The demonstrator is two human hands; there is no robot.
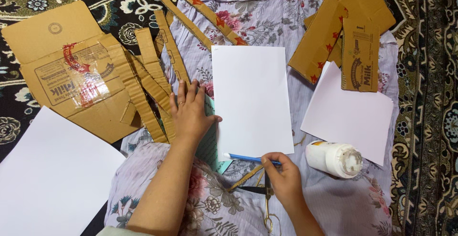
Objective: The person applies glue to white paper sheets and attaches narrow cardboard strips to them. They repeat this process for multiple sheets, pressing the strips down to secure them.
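While left hand (191, 114) lies flat, right hand (282, 174) pinches pen (250, 158)

A white sheet of paper (252, 101) lies upright in the middle of a flowered cloth (267, 11) spread over a patterned carpet (424, 121). The left hand (191, 114) rests flat at the sheet's left edge, thumb touching the paper, over a pale green piece (210, 143). The right hand (281, 174) pinches a blue pen (250, 158) that lies along the sheet's bottom edge. Scissors (267, 202) lie just under that hand. A white glue bottle (334, 158) lies on its side near the right, touching a second white sheet (350, 116). Cardboard pieces (341, 35) sit toward the cloth's far right corner, cardboard strips (152, 83) and a flattened carton (67, 69) to the left.
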